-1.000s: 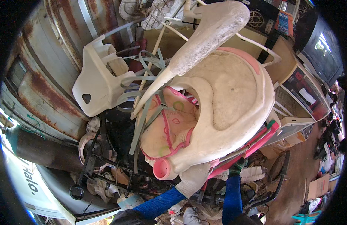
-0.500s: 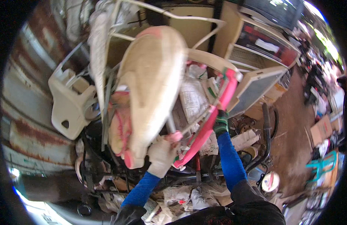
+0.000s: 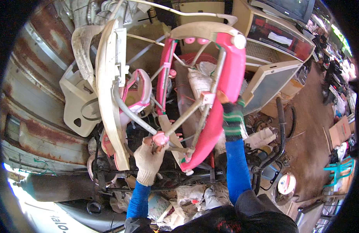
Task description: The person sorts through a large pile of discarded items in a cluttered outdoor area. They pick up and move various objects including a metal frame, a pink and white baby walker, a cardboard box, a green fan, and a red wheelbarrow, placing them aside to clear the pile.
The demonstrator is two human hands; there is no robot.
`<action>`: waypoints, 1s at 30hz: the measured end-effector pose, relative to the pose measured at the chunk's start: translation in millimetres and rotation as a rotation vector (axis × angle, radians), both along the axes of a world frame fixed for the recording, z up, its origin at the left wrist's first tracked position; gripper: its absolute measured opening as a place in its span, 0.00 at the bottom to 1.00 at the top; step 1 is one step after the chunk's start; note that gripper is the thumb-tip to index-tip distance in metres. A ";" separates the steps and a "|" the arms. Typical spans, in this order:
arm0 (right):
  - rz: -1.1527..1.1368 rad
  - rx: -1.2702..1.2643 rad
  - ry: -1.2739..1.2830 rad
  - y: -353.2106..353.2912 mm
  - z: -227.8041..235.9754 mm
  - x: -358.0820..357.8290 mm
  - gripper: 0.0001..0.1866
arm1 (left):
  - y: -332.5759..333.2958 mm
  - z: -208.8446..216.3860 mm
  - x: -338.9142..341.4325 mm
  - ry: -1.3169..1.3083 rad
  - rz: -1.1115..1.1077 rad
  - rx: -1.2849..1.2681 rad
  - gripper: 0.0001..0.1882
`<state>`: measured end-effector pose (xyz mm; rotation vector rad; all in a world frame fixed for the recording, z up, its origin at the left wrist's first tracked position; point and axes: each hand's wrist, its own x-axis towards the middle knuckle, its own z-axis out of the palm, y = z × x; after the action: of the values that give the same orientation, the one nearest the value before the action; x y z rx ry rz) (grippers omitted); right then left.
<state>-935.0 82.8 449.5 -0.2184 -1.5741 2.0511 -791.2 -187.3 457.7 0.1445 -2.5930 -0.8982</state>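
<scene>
A pink and cream baby walker is held up in front of me, with crossed metal tubes between its curved base and its cream tray, now seen edge-on. My left hand, in a cream knitted glove, has its fingers closed on the pink joint where the tubes meet. My right hand, in a dark glove with green stripes, grips the pink side rail of the base. A pink-edged padded seat hangs between tray and base.
A cream plastic seat shell leans by the rusty metal wall. A cabinet with a hinged door and a television stand at the far right. Black metal tubing, a lidded bucket and a teal chair lie nearer.
The walker has turned, so its tray shows edge-on at the left and the crossed tubes are exposed. My left hand has shifted left; my right hand stays on the pink rail.
</scene>
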 end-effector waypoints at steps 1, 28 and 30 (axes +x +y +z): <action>0.006 0.024 -0.003 1.4 3.0 9.4 0.25 | -2.5 8.0 6.8 -0.046 -0.004 0.065 0.18; 0.688 0.320 0.003 136.0 108.2 145.8 0.43 | 64.0 104.3 170.9 -0.117 -0.107 0.098 0.26; 0.679 0.326 0.036 132.0 116.6 162.8 0.42 | 67.9 123.7 192.1 0.056 -0.184 0.048 0.26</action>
<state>-772.2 214.7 566.2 0.5408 -2.1265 2.1870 -599.0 -119.4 581.4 -0.1063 -2.5643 -1.0138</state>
